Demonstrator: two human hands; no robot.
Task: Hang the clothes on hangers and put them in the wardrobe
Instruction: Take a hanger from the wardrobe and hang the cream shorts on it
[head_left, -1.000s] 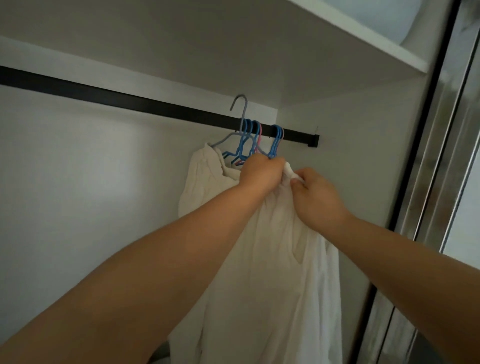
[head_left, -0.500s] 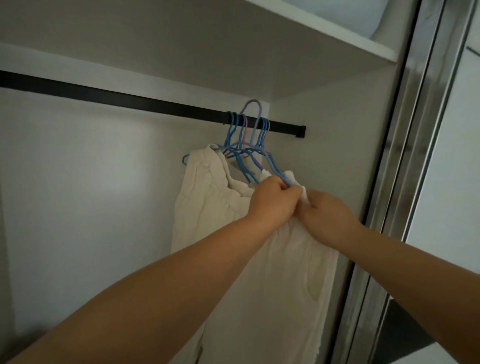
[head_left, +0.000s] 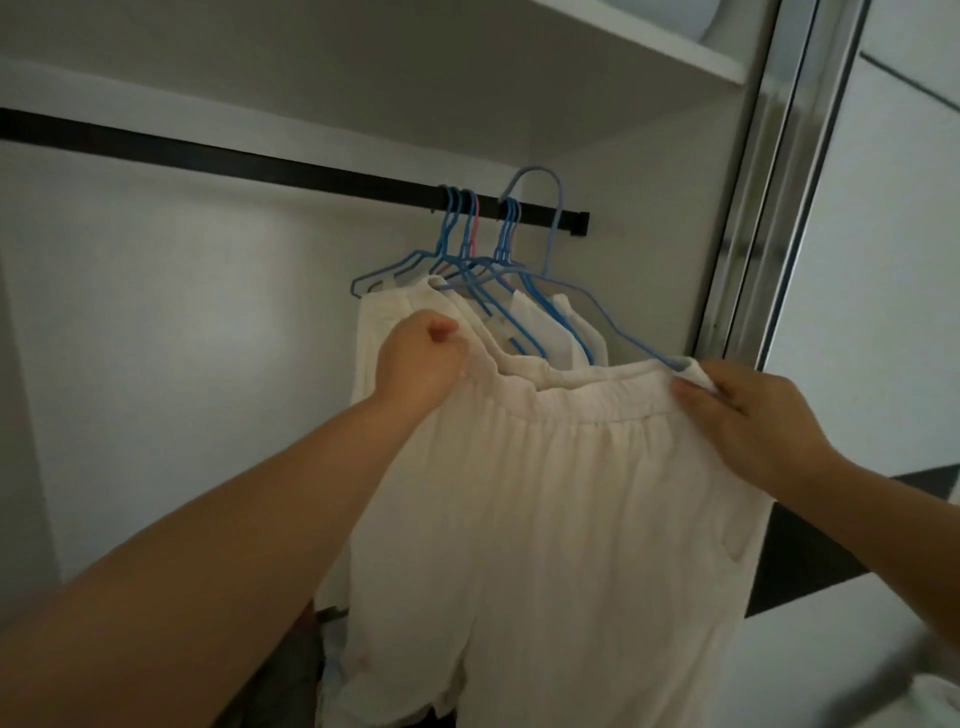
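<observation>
Cream fabric fills the lower centre of the head view: a garment (head_left: 545, 519) with a gathered elastic waistband, held spread inside the wardrobe. Left hand (head_left: 418, 364): fingers curled into a fist on the waistband's left end. Right hand (head_left: 748, 415): fingers and thumb pinching the waistband's right corner, at the tip of a hanger (head_left: 597, 306) arm.

That hanger is pale blue wire. Its hook sits above the rail (head_left: 260, 166), near the rail's right end; cannot tell whether it rests on the rail. Its right arm slopes down to the held corner.

Rail is dark, running left to right under a white shelf (head_left: 623, 31). More blue hangers (head_left: 467, 249) hang bunched on it, just left of the pale one; one shows a pink neck. White clothes (head_left: 561, 327) hang from them, behind the held garment and touching it.

Wardrobe back wall is white. A metallic door frame (head_left: 769, 182) stands at the right. Bottom left below the garment is dark; contents not legible.
</observation>
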